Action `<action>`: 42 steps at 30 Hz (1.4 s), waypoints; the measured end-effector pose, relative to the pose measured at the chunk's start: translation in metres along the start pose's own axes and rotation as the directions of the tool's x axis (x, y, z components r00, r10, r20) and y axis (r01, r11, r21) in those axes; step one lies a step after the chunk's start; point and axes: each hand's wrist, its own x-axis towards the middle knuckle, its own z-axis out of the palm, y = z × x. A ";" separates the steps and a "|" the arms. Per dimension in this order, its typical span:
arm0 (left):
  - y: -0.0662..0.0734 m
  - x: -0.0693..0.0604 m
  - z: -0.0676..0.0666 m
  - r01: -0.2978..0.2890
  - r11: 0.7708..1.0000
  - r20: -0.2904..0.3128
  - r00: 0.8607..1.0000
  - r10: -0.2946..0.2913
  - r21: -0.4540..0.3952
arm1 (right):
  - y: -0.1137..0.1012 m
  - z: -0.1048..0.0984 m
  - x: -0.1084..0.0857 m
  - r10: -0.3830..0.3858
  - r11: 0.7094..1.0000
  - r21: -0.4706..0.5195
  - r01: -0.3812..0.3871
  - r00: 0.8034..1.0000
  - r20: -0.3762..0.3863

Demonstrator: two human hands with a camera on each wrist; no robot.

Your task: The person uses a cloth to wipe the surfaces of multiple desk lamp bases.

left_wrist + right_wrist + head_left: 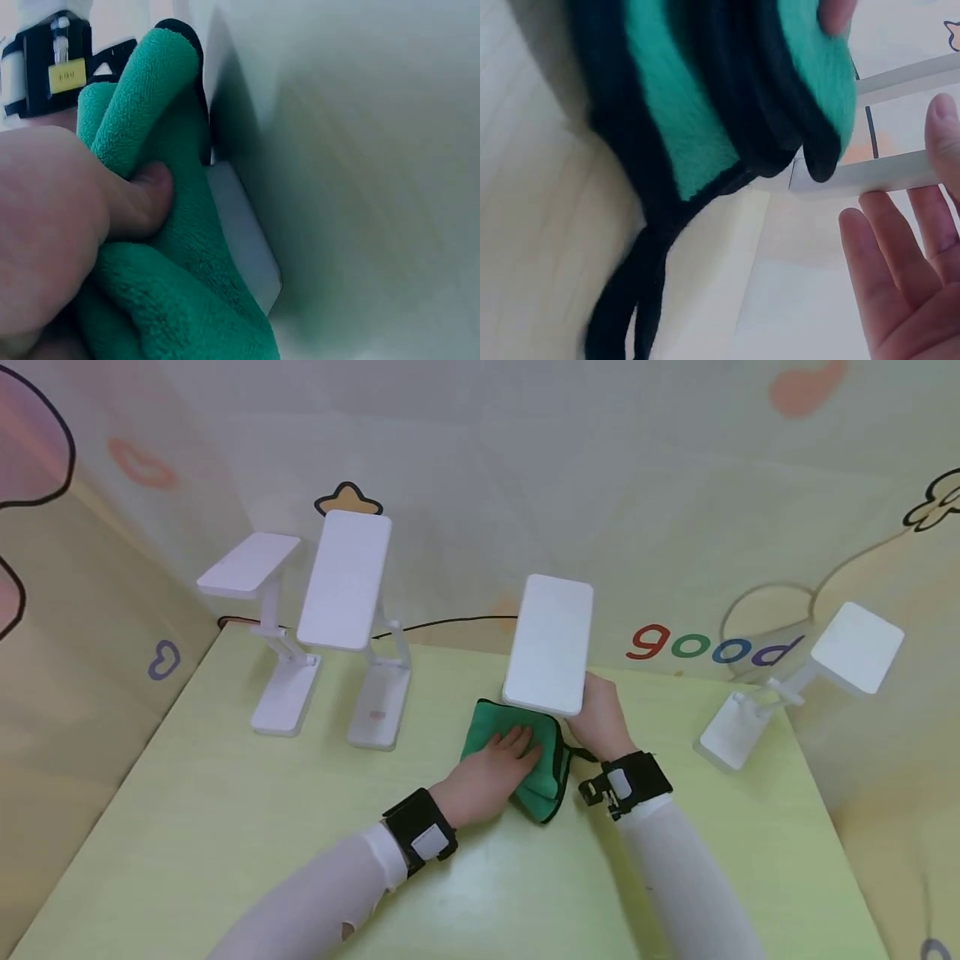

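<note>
A white folding phone stand (550, 643) stands mid-table, its wide plate facing up towards me. My right hand (602, 718) holds it from behind; in the right wrist view, thumb and fingers (889, 247) are on either side of a white bar (870, 174). My left hand (486, 777) grips a folded green cloth (542, 793) with black edging, in front of the stand. In the left wrist view, the thumb (150, 196) presses into the cloth's folds, against a white part (244, 232) of the stand. The plate and cloth hide most of the stand's lower part.
Two more white phone stands (287, 697) (378, 706) stand at the back left, and another (735, 731) at the right edge. A printed curtain (465, 468) hangs behind the pale table (187, 827). The cloth's black loop (641, 285) hangs beside the right wrist.
</note>
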 end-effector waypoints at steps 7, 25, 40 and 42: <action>-0.007 0.009 0.000 0.017 0.993 0.011 1.000 -0.015 -0.119 | -0.002 0.000 -0.001 0.014 1.000 0.018 -0.014 1.000 0.005; -0.014 0.018 0.010 0.100 0.980 -0.042 0.993 -0.108 -0.174 | 0.000 0.001 -0.005 0.004 1.000 0.023 -0.004 1.000 0.012; 0.005 0.010 0.005 0.052 0.975 -0.007 0.998 -0.055 -0.215 | 0.001 -0.003 -0.004 -0.040 0.999 -0.016 0.040 0.999 -0.003; -0.003 0.016 0.007 0.053 0.970 -0.039 0.997 -0.064 -0.237 | 0.001 -0.001 -0.005 -0.034 0.999 -0.022 0.034 0.999 0.003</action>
